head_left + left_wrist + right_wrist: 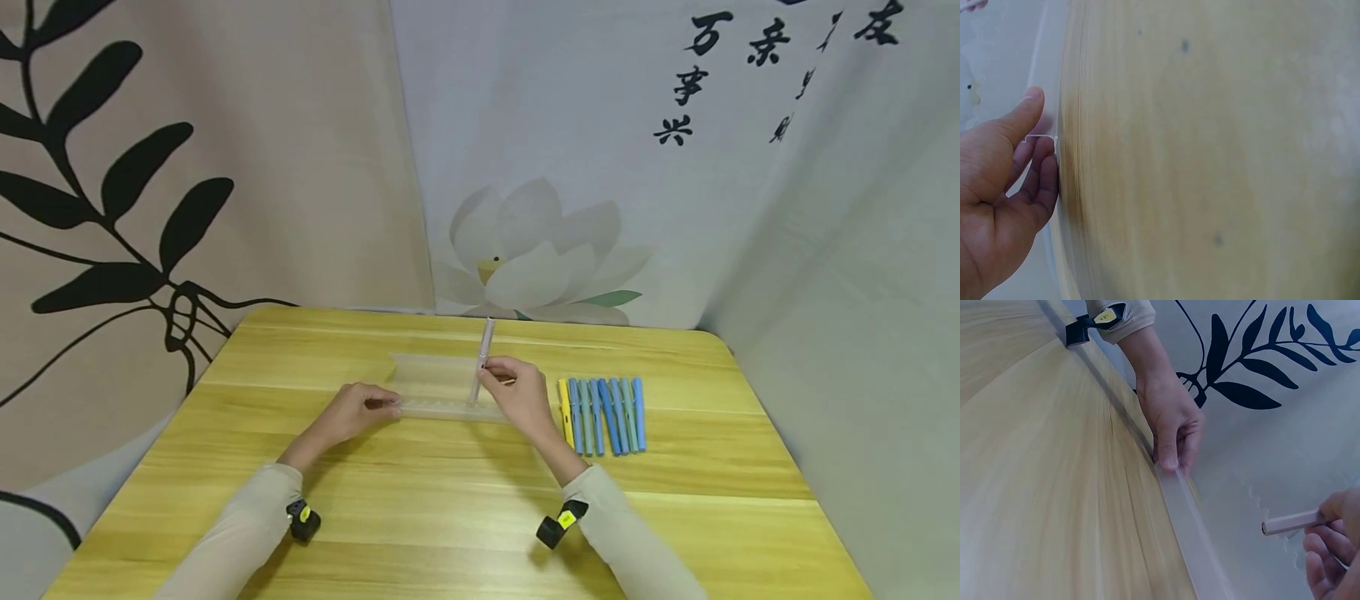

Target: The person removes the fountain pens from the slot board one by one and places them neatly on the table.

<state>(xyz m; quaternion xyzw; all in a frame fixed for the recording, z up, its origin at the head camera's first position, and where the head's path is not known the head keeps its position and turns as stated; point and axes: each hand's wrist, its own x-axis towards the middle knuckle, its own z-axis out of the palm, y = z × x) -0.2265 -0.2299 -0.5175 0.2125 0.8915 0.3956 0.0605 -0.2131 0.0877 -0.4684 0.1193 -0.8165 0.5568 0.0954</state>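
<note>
A see-through plastic rack point(438, 408) with a scalloped row of slots lies across the middle of the table. My left hand point(360, 407) pinches its left end between thumb and fingers; in the left wrist view the thumb point(1025, 115) is on top and the clear edge shows between. Over the right part of the rack, my right hand point(521, 396) pinches a pale pinkish pen point(487, 337). It stands nearly upright, slightly tilted, its lower end at the slots. The right wrist view shows the pen's blunt end point(1279, 525) jutting from the fingertips.
Right of my right hand, a yellow pen point(566, 412) and several blue and green pens point(606, 417) lie side by side in a row. The wooden table point(420, 508) ends at curtains printed with leaves, a lotus and characters.
</note>
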